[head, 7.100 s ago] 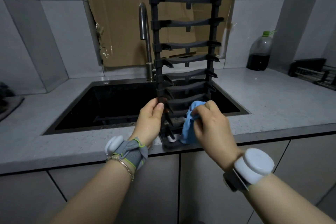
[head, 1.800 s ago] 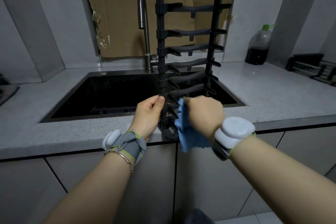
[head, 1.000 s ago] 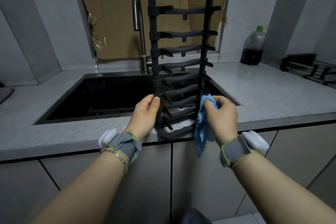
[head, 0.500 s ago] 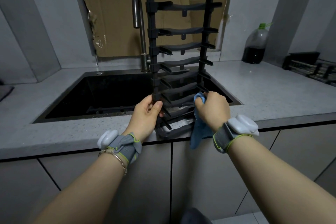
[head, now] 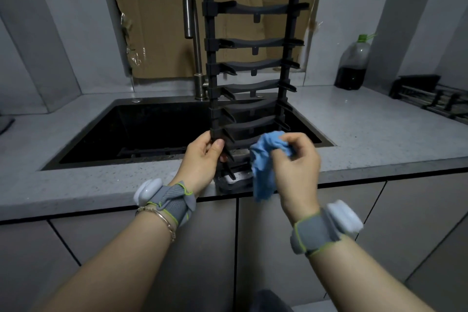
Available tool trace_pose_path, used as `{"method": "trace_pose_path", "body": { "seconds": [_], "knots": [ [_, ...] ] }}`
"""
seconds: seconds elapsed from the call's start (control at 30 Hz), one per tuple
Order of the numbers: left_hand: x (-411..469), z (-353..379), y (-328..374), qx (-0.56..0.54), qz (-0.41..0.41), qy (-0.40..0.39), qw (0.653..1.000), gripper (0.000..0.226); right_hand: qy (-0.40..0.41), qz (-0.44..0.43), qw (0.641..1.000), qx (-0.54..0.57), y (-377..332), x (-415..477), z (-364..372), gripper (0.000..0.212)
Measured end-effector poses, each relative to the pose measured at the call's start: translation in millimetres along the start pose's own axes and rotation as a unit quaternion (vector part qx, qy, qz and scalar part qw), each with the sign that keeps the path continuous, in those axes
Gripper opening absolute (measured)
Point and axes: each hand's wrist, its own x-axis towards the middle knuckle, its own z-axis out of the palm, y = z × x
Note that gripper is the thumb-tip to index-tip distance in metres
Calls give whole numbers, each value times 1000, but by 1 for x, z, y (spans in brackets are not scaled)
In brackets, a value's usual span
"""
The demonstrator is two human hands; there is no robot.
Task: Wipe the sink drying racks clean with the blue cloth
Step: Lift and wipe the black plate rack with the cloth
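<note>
A tall dark drying rack (head: 253, 44) stands upright on the counter's front edge, its curved slats stacked like ladder rungs. My left hand (head: 202, 157) grips the rack's left post low down. My right hand (head: 295, 164) holds the bunched blue cloth (head: 263, 159) in front of the rack's lower right side, just off the right post. The cloth's tail hangs below my fingers. The rack's foot is partly hidden behind both hands.
A black sink (head: 157, 129) lies behind the rack, with a steel tap (head: 193, 40) at its back rim. Cardboard (head: 162, 18) covers the window. A dark bottle (head: 353, 66) and a second rack (head: 430, 99) sit on the grey counter (head: 379, 129) at right.
My right hand has come off the rack's right post and turned palm toward me, bunching the cloth in front of the rack. My left hand keeps its grip on the left post.
</note>
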Motion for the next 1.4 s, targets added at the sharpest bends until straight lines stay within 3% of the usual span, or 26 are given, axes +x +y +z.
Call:
{"method": "trace_pose_path", "body": {
  "seconds": [0.1,0.2,0.37,0.47,0.57,0.67,0.73,0.8,0.87,1.0,1.13,1.27,1.4],
  "knots": [
    [0,-1,4,-5,3,-15,1000,22,-62,-86,977,-188,14,-3,18,32],
    [1,-3,3,-6,8,-33,999,27,-85,-108,953,-271,23,-8,30,43],
    [3,-4,0,-4,8,-43,999,24,-93,-128,959,-235,16,-8,32,25],
    [2,-5,-1,-11,10,-45,999,27,-173,-29,967,-183,14,-15,27,21],
    [1,-4,0,-16,10,-40,999,28,-83,51,992,-84,6,-11,15,31],
    [0,-5,0,-15,7,-38,999,27,-32,-61,985,-157,-2,1,5,28],
    [0,-6,-1,-8,3,-47,999,25,-59,-139,950,-273,5,7,7,32],
    [1,-7,-1,2,-5,-56,998,22,-76,-177,906,-376,15,8,12,29],
    [1,-7,-1,1,-9,-51,999,21,-90,-179,895,-399,14,8,20,21],
    [1,-7,0,-8,-15,-50,999,19,-106,-240,900,-347,8,-3,16,26],
    [0,-7,0,-12,-13,-51,999,21,-146,-104,954,-242,12,-19,2,24],
    [-1,-3,0,-29,-15,-28,999,27,-36,-4,987,-157,13,-13,-6,14],
    [-5,1,-4,-63,-27,-8,998,28,99,32,994,-37,13,-10,-6,23]
  ]
}}
